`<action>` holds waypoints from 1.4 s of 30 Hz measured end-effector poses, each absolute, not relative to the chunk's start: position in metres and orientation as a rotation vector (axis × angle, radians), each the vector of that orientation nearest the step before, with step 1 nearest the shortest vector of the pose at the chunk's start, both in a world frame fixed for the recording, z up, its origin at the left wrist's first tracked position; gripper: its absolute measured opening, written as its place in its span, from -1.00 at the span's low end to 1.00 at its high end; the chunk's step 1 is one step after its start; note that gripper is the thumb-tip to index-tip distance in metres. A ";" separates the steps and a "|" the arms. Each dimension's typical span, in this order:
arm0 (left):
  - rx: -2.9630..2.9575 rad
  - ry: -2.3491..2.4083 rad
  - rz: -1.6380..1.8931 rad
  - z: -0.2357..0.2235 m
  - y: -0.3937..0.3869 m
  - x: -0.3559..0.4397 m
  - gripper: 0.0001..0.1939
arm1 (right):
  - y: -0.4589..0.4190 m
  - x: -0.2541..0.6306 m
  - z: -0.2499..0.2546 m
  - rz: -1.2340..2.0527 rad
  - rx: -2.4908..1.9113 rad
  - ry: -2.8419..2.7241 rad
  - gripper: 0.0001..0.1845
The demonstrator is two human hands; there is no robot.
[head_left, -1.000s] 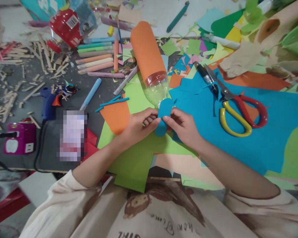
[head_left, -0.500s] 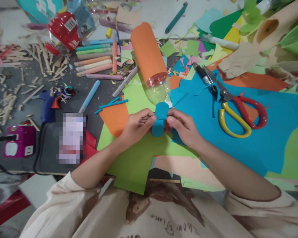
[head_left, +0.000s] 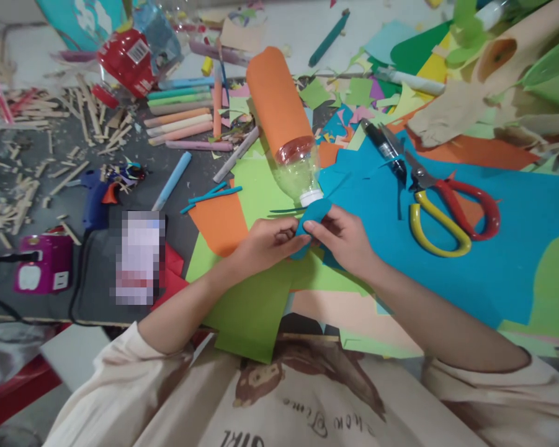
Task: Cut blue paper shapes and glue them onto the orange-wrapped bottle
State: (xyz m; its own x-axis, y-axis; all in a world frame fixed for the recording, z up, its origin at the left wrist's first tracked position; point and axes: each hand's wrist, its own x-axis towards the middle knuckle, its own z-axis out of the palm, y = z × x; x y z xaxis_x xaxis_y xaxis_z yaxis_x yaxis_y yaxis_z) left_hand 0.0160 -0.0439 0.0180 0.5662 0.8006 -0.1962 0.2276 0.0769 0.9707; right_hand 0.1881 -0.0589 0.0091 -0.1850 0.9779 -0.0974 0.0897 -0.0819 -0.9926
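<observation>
A small blue paper cutout (head_left: 317, 214) with rounded ends is pinched between my two hands, tilted to the right. My left hand (head_left: 277, 239) has its fingers curled, with the thumb against the lower left of the cutout. My right hand (head_left: 342, 234) grips its right side between thumb and fingers. Just beyond the hands lies a clear plastic bottle (head_left: 295, 167), its white cap toward me and its body wrapped in orange paper (head_left: 279, 99). A thin dark strip (head_left: 286, 211) shows above my left fingers; what it belongs to I cannot tell.
Scissors (head_left: 440, 192) with red and yellow handles and a black pen (head_left: 385, 149) lie on blue paper (head_left: 507, 267) at right. To the left are a blue glue gun (head_left: 94, 198), a phone (head_left: 139, 257), several markers (head_left: 181, 118) and scattered wooden sticks (head_left: 23, 198).
The blue cutout has turned from upright to a tilt, and the bottle's cap now shows more. Both hands have shifted slightly, with their thumbs closer together.
</observation>
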 end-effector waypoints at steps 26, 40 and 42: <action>1.466 0.936 0.517 0.015 -0.040 0.017 -0.52 | -0.066 0.187 -0.007 0.725 -0.968 -1.603 -0.86; 1.312 0.969 0.480 0.015 -0.039 0.019 -0.63 | -0.063 0.183 -0.007 0.956 -1.095 -1.392 -0.81; 1.312 0.955 0.487 0.015 -0.039 0.019 -0.60 | -0.062 0.183 -0.006 0.967 -1.107 -1.385 -0.81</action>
